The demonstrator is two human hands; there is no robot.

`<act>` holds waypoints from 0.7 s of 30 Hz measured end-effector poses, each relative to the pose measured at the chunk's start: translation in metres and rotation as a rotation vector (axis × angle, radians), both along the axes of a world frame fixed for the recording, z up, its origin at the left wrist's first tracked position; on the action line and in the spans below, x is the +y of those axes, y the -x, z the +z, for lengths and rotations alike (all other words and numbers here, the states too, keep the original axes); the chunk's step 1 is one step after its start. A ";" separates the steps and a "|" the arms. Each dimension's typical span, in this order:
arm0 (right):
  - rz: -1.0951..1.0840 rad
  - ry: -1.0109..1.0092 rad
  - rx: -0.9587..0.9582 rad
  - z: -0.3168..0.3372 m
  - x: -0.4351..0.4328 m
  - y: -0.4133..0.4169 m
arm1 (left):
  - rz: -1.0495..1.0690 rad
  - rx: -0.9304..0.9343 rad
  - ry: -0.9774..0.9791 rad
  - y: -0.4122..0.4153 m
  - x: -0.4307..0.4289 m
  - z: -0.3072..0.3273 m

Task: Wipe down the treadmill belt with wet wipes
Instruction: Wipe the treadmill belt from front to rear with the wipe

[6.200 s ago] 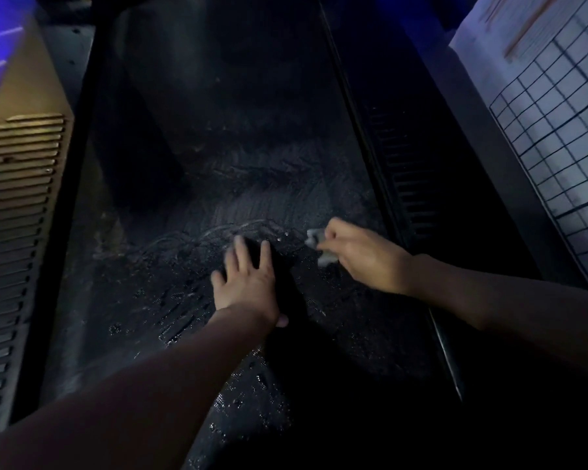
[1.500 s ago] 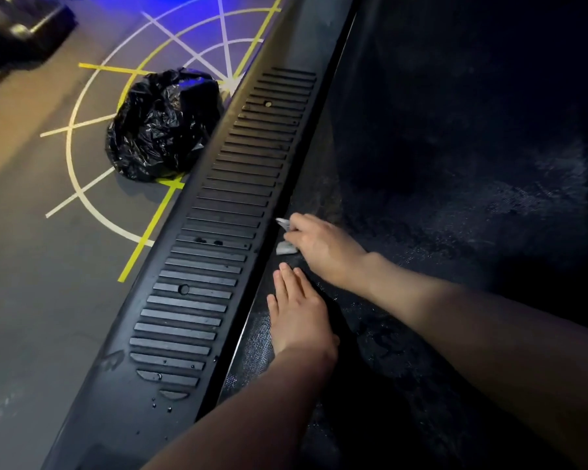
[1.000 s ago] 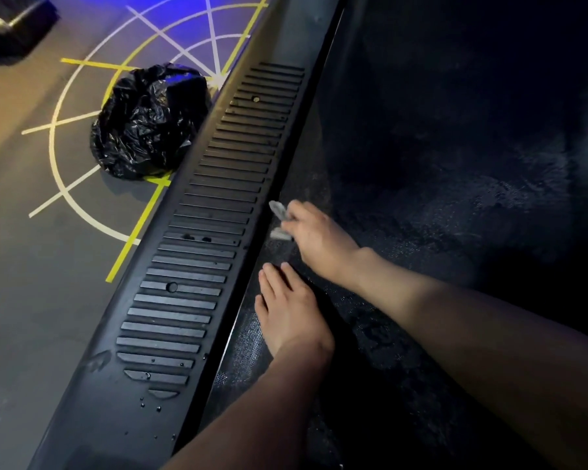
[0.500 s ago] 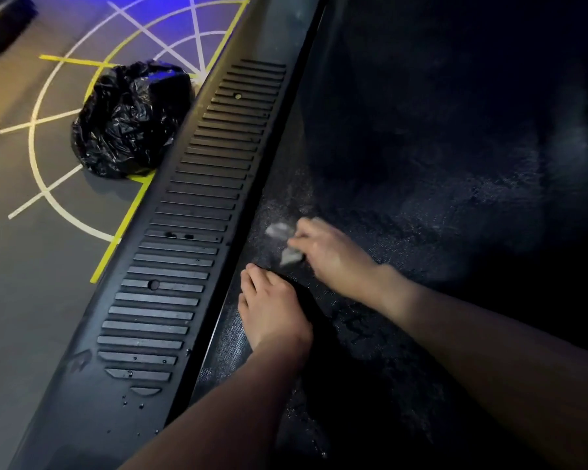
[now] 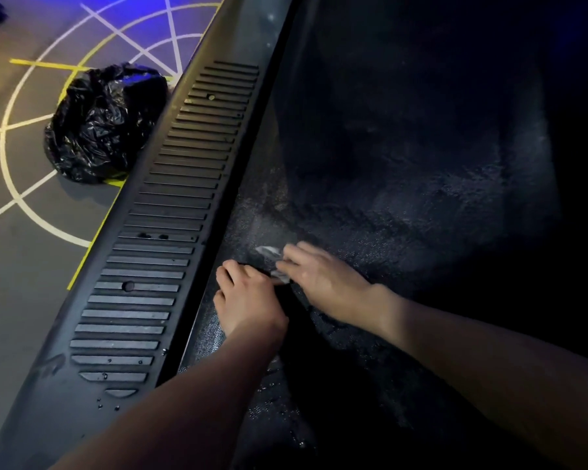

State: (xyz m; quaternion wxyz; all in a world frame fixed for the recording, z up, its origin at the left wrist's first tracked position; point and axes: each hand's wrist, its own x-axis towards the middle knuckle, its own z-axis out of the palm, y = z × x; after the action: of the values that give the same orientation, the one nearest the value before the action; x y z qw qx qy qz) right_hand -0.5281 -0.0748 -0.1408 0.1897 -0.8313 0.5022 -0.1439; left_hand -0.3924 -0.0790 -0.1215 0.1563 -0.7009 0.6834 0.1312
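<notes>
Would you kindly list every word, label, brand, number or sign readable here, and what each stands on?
None can be read. The ribbed black plastic side rail, dark treadmill belt, crumpled black plastic bag and small grey wet wipe carry no lettering; the grey floor shows only painted lines.

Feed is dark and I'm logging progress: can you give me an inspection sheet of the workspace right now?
Surface: treadmill belt, dark, wet sheen near the hands.
Job's things: wipe, crumpled, low over the belt near the rail.
Clutter: black bag on the floor beside the rail.
Hands: right hand pinches the wipe; left hand rests on the belt by the rail.
Cables: nothing seen.
Surroundings: grey floor with painted lines.
</notes>
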 end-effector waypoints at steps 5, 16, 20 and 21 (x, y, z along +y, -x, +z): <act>-0.327 0.026 -0.052 -0.006 -0.015 0.017 | -0.173 -0.022 0.003 0.000 0.002 0.007; -0.344 0.028 -0.053 -0.004 -0.001 0.023 | -0.211 0.037 -0.174 0.000 0.019 0.002; -0.171 -0.009 0.017 0.000 0.009 0.026 | -0.134 0.058 -0.272 0.012 0.019 0.006; -0.226 -0.007 0.020 -0.004 0.003 0.029 | -0.115 0.049 -0.277 0.017 0.018 0.006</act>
State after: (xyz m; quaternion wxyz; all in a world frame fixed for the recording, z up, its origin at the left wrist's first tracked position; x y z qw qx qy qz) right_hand -0.5574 -0.0717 -0.1450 0.1703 -0.7699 0.5953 -0.1542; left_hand -0.4089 -0.0609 -0.1151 0.2422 -0.6288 0.7016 0.2319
